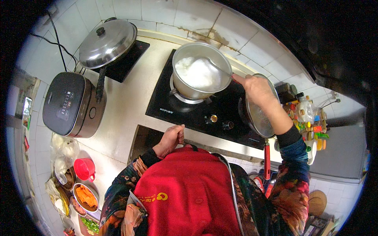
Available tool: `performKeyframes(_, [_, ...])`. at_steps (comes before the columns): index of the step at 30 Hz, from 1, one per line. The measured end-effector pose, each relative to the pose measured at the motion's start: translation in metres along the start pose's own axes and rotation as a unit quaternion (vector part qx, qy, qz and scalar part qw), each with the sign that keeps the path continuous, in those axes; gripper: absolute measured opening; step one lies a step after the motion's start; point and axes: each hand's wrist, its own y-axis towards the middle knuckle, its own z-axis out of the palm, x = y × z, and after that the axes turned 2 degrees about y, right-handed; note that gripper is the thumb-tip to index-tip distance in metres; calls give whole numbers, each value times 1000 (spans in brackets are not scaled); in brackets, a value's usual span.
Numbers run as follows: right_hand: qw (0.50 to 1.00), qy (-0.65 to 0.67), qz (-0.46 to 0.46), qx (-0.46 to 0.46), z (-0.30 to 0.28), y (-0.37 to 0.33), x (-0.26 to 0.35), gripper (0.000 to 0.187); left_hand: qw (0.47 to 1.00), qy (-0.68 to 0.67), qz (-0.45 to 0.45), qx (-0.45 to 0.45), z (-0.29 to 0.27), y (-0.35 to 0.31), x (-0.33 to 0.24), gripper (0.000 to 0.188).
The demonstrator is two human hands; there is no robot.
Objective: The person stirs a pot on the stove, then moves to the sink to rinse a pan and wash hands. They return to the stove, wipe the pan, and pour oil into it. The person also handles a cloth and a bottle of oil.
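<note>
A deep silver pot [183, 83] stands on the left burner of the black gas stove [165, 104], holding a white, foamy or steaming content [199, 72]. My right hand [258, 90] is closed around the reddish handle of a long metal utensil [220, 69], whose shaft reaches over the pot's right rim. White foam or steam hides its head, so I cannot tell its exact kind. My left hand [171, 140] is held in a loose fist by the stove's front edge, with nothing visible in it. Below my right forearm sits a wide pan [260, 122] on the right burner.
A lidded wok [108, 43] rests on a black plate at the back left. In front of it are a rice cooker [67, 104], a red cup [84, 169] and a bowl of orange slices [86, 198]. Bottles and jars [315, 126] crowd the right. The pan's red handle [267, 161] juts toward me.
</note>
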Motion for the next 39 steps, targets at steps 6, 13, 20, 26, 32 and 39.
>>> performKeyframes(6, [979,162,-21,119,-52,1,-22,51,1000,-15,-13,6,-1,4,2,35])
performKeyframes(13, [840,406,56,356,-78,30,-42,42,1000,-16,-3,20,-3,3,2,35])
performKeyframes(20, [728,589,60,345,-46,41,-27,42,999,-31,0,-11,-3,0,0,32])
performKeyframes(26, [663,708,62,235,8,29,-20,42,999,-32,-9,-38,2,-2,-1,31])
performKeyframes(32, [596,779,62,184,35,1,-33,46,998,-8,-45,-35,1,2,4,32])
performKeyframes(39, [580,799,56,150,37,-28,-39,44,997,0,-51,-65,12,3,5,32])
